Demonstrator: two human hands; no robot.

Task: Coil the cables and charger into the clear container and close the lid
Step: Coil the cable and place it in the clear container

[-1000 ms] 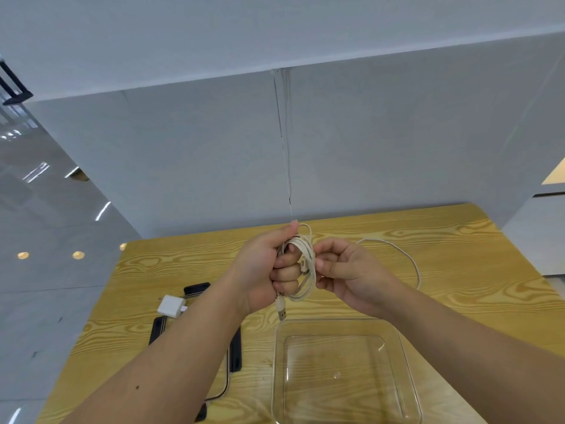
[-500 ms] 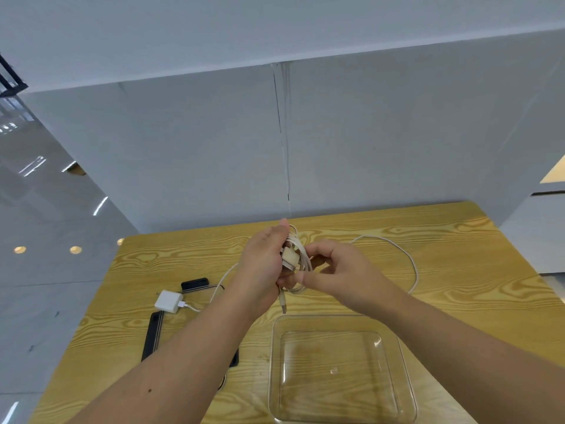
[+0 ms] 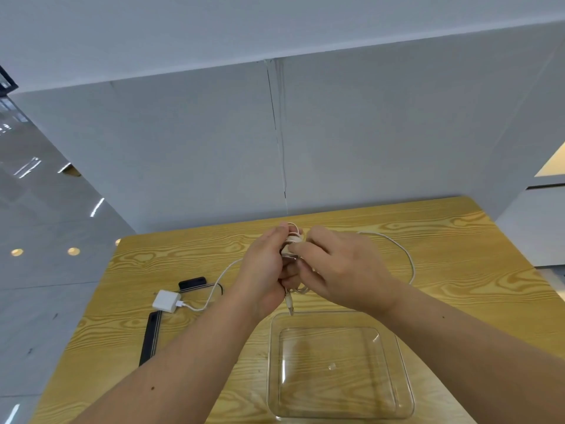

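Note:
My left hand point(image 3: 264, 267) grips a coil of white cable point(image 3: 293, 240) above the wooden table point(image 3: 458, 270); a USB plug point(image 3: 289, 306) hangs below the fist. My right hand point(image 3: 336, 267) pinches the same cable against the coil, and a loose loop point(image 3: 406, 255) trails off to the right on the table. The clear container point(image 3: 339, 365) stands open just below my hands, with nothing in it. A white charger point(image 3: 166, 300) lies at the left, a white cable point(image 3: 214, 289) plugged into it and running towards my left hand.
A dark-rimmed flat piece point(image 3: 151, 336), seemingly the lid, lies at the left under the charger and is partly hidden by my left forearm. A grey partition wall point(image 3: 275, 142) rises behind the table. A glossy floor lies past the table's left edge.
Both hands have sunk lower and closer together. My right hand has turned palm down over the coil, wrapping more cable. The charger's cable has come into sight beside my left arm.

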